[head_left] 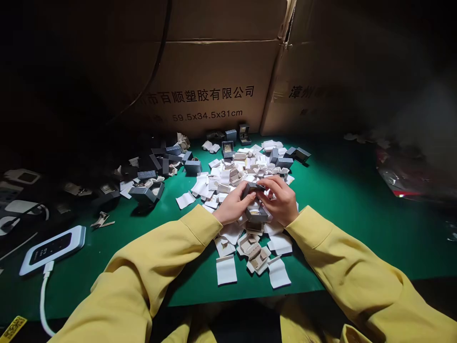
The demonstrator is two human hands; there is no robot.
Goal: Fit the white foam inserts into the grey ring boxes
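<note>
A small dark grey hinged box (pixel 257 215), like a jewellery box, is between my two hands above the heap of paper pieces. Its lid stands up and pale lining shows inside. My left hand (pixel 233 204) is closed on its left side, with the thumb over the lid area. The fingers of my right hand (pixel 280 197) are bent over the right edge of the lid, pinching there. White folded paper pieces (pixel 226 270) and grey-brown card inserts (pixel 254 252) lie under and in front of the hands.
More small grey boxes (pixel 193 167) lie at the left, with others (pixel 284 162) at the right of the heap. A white device with a screen (pixel 53 247) and cable sits at the left. Large cartons (pixel 214 66) wall off the back. Clear plastic (pixel 403 176) lies right.
</note>
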